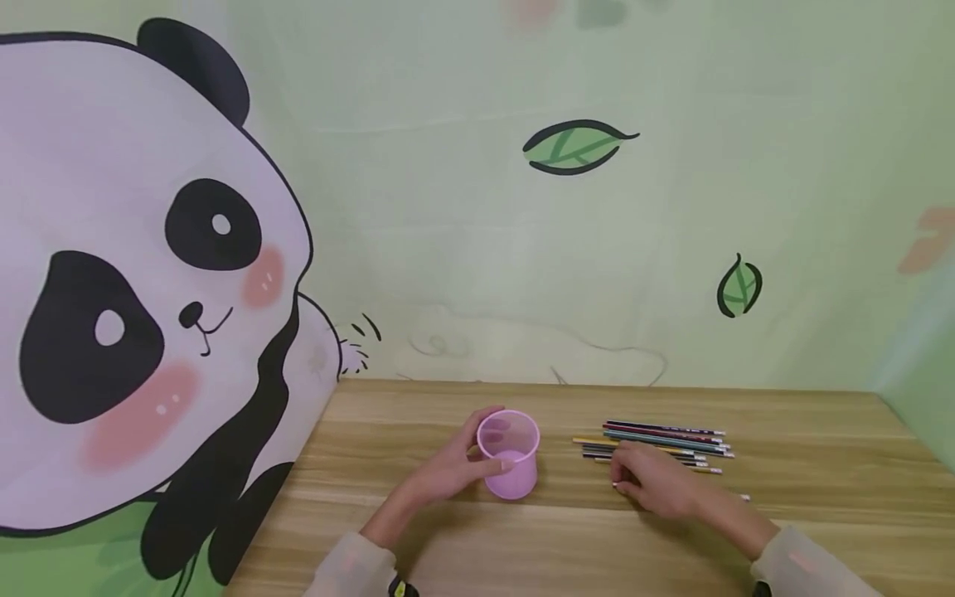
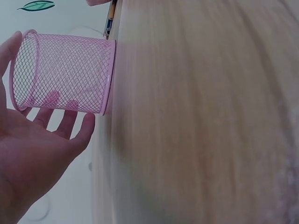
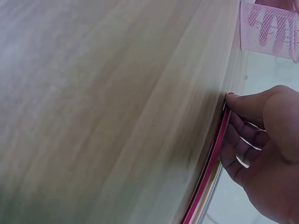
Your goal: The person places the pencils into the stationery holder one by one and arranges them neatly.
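Observation:
A pink mesh pencil cup (image 1: 513, 484) stands upright on the wooden table. My left hand (image 1: 453, 466) holds it from the left side, thumb across the front and fingers spread behind; the left wrist view shows the fingers curved round the mesh (image 2: 70, 70). To the right, my right hand (image 1: 660, 481) is low at the tabletop, its thumb and fingers at the end of a red pencil (image 3: 210, 163), pinching it. Several more pencils (image 1: 664, 430) lie in a loose bundle just beyond that hand, which hides part of them.
The wooden table (image 1: 522, 547) meets a pale green backdrop (image 1: 448, 249) printed with leaves and a large panda (image 1: 246, 348) at the left. Bare wood lies between the cup and the pencils.

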`<state>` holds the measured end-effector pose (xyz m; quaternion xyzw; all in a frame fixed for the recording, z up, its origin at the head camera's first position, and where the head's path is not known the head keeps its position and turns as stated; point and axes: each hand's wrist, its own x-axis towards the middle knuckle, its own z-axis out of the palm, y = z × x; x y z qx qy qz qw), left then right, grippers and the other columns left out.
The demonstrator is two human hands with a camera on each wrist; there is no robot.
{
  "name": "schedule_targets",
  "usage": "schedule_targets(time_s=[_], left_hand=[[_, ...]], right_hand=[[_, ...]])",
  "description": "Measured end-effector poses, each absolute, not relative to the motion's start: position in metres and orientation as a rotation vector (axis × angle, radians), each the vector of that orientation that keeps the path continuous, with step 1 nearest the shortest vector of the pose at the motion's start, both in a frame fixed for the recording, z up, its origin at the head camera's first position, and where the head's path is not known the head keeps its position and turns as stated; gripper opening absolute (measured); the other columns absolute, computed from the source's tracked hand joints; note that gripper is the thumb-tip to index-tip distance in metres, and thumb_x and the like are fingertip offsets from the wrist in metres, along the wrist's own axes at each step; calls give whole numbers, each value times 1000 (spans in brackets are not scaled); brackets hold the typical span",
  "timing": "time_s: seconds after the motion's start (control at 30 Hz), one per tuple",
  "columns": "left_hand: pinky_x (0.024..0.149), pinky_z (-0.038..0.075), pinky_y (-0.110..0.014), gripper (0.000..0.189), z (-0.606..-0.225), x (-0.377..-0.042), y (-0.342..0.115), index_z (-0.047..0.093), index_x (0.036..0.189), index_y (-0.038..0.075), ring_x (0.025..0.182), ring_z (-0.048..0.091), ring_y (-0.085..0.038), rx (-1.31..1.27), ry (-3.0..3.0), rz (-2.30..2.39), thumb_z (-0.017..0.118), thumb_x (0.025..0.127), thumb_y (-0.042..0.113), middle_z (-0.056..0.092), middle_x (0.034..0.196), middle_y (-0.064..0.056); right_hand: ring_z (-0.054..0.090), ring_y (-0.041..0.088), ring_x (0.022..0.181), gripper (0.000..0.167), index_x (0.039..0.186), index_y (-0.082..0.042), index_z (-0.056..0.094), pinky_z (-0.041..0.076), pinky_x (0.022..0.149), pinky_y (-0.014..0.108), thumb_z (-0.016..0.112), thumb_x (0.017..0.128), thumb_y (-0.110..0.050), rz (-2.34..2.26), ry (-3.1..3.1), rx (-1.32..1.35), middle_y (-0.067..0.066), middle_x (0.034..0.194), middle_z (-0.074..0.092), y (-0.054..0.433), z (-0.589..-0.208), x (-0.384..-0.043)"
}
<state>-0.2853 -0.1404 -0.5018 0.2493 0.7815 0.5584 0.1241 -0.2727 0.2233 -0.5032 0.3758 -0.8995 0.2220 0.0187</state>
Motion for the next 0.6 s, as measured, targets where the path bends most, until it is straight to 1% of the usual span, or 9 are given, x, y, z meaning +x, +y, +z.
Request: schedule_targets(time_s=[0.17,0.3,0.4,0.5,0.6], left_hand=[[120,40,-55,82,-499,-285,-141,27,165,17,147,44,-37,747,2260,1624,75,100,27,46,157,-16],[120,39,-59,81,-498,-285,-142,29,163,15,146,44,-38,744,2277,1627,77,99,27,47,156,-15],[119,39,-60,80,-498,-286,-144,32,162,16,145,46,-37,743,2301,1616,78,98,30,49,154,-13],[118,40,-58,80,-499,-288,-143,33,161,17,143,47,-35,745,2292,1622,79,96,32,50,153,-12],[117,43,-57,80,-500,-290,-141,35,160,15,142,48,-36,761,2263,1653,80,95,29,51,152,-14]], right_hand=[[49,1,77,20,92,-15,63,48,65,25,75,94,1,672,-2717,1189,-12,86,55,224,-499,-271],[52,1,79,15,98,-11,65,50,67,26,73,96,2,747,-2697,1172,-11,86,58,222,-490,-271],[55,3,80,12,103,-8,69,52,67,26,72,97,2,860,-2716,1127,-8,89,62,220,-474,-268],[57,4,82,12,105,-12,70,54,69,26,71,99,-1,965,-2731,1039,-8,91,64,220,-454,-264],[59,7,84,12,106,-15,69,57,72,28,71,101,-4,1054,-2698,983,-8,92,65,219,-431,-263]])
